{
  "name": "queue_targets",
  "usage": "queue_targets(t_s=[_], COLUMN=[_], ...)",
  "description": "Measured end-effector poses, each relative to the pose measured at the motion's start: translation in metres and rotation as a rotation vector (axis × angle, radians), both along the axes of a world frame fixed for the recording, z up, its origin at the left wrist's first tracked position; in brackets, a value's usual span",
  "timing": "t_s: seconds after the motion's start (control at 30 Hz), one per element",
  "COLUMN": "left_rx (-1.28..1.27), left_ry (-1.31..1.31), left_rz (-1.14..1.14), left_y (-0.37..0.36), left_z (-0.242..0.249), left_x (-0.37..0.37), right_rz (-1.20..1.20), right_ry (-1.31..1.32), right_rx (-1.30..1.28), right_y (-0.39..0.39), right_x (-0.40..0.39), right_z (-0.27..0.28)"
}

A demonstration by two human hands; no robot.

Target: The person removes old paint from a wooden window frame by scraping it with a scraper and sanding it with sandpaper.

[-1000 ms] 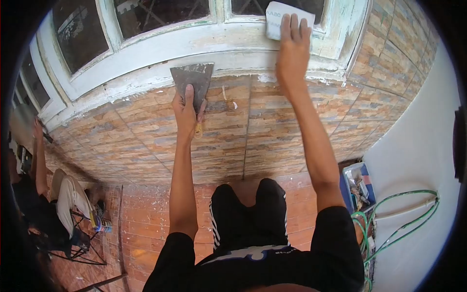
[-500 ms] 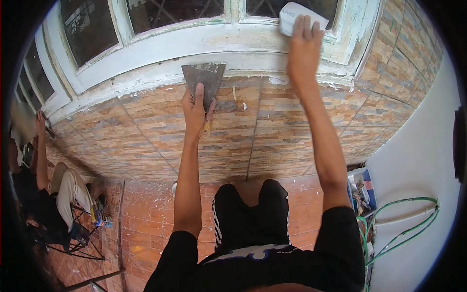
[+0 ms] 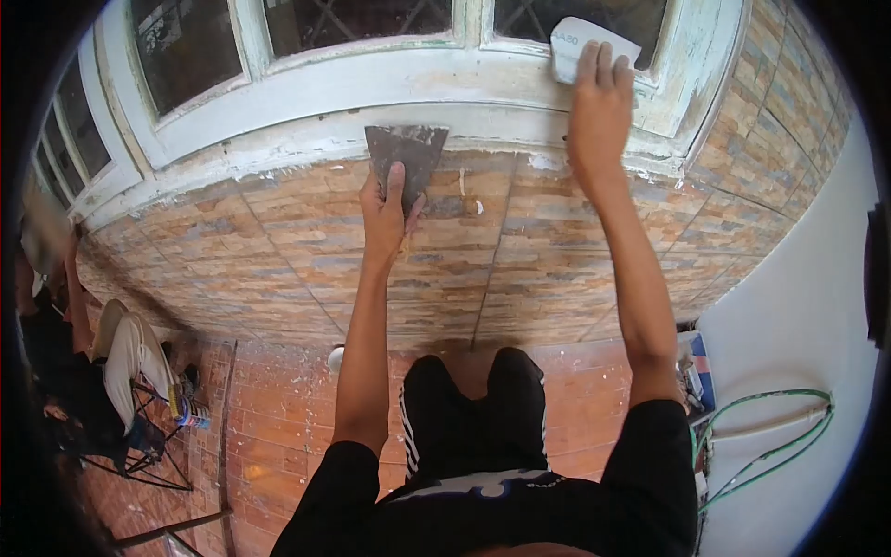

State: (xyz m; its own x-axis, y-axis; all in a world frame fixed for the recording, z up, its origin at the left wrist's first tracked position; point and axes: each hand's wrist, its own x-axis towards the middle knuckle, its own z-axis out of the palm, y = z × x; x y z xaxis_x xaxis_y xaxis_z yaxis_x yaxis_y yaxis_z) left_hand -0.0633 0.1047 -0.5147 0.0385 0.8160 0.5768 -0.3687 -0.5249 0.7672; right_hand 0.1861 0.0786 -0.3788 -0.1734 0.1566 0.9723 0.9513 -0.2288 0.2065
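Left hand (image 3: 390, 215): closed around the handle of a putty knife (image 3: 405, 153), forefinger laid up the blade; blade edge set against the lower window frame (image 3: 306, 93), just above the tiled wall (image 3: 278, 241).
Right hand (image 3: 599, 97): flat, fingers together, a folded sheet of sandpaper (image 3: 580, 45) pressed onto the frame's upper rail near the glass.
Change: over the last second both hands have shifted rightward in view, the sandpaper carried further along the rail; sanding is judged under way, the knife held idle.
Paint: flaking, possibly bare wood beneath; hard to tell.
Bystander: a person (image 3: 74, 362) seated at far left, well apart.
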Motion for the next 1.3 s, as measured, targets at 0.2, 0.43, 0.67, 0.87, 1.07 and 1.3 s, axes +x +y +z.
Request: queue_targets(t_s=[0.2, 0.43, 0.67, 0.87, 1.07, 1.3], left_rx=[-0.027, -0.024, 0.0, -0.045, -0.021, 0.317], left_ry=[-0.032, -0.04, -0.017, -0.013, -0.012, 0.169], left_rz=[-0.022, -0.01, -0.026, -0.037, -0.007, 0.346], left_y=[0.0, -0.002, -0.001, -0.002, -0.004, -0.041], left_z=[0.001, 0.005, 0.003, 0.001, 0.006, 0.077], left_x=[0.002, 0.005, -0.001, 0.0, 0.001, 0.018], right_rz=[0.002, 0.228, 0.289, 0.249, 0.518, 0.614], right_ry=[-0.042, -0.138, 0.086, -0.11, -0.011, 0.186], right_rx=[-0.015, -0.159, -0.075, -0.116, -0.339, 0.02], right_y=[-0.002, -0.008, -0.01, -0.007, -0.036, -0.001], right_x=[-0.003, -0.038, -0.029, -0.034, -0.056, -0.033], right_z=[0.007, -0.013, -0.007, -0.001, -0.058, -0.146])
